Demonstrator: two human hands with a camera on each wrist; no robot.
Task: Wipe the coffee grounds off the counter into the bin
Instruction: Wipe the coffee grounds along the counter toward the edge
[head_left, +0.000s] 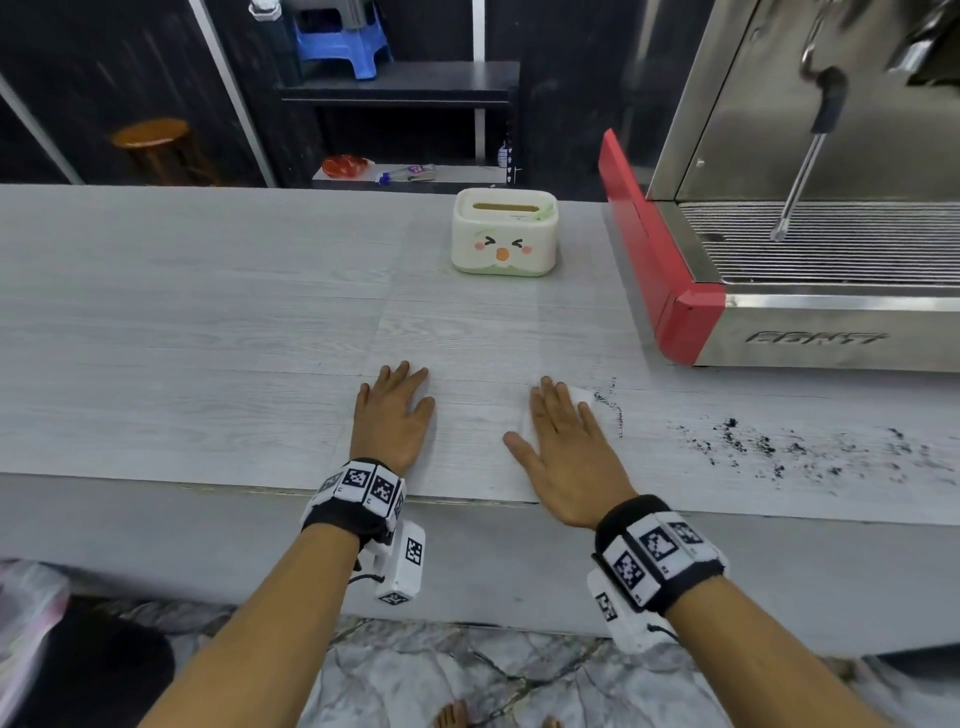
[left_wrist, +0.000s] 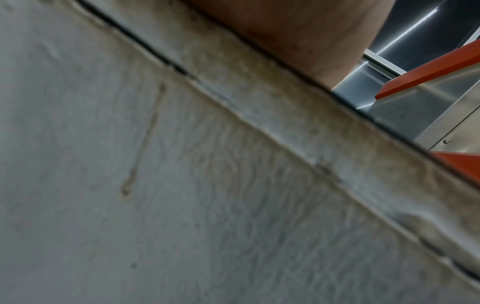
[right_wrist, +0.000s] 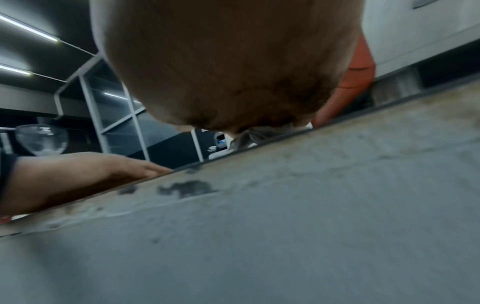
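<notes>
My left hand (head_left: 395, 410) lies flat and bare on the pale wood-grain counter (head_left: 208, 338), fingers straight. About a hand's width to its right, my right hand (head_left: 563, 431) presses flat on a white tissue (head_left: 583, 395), whose corner shows past the fingertips. A thin line of dark coffee grounds (head_left: 615, 405) lies just right of the tissue, and more grounds (head_left: 743, 444) are scattered further right along the counter. The right wrist view shows only the heel of my right hand (right_wrist: 226, 61) and my left hand (right_wrist: 91, 174) on the counter edge. The left wrist view shows the heel of my left hand (left_wrist: 298, 30).
A cream tissue box (head_left: 504, 231) with a cartoon face stands at the back of the counter. A steel and red espresso machine (head_left: 805, 270) fills the right side. Below the counter at lower left sits a dark round bin (head_left: 93, 665) beside a plastic bag (head_left: 26, 597).
</notes>
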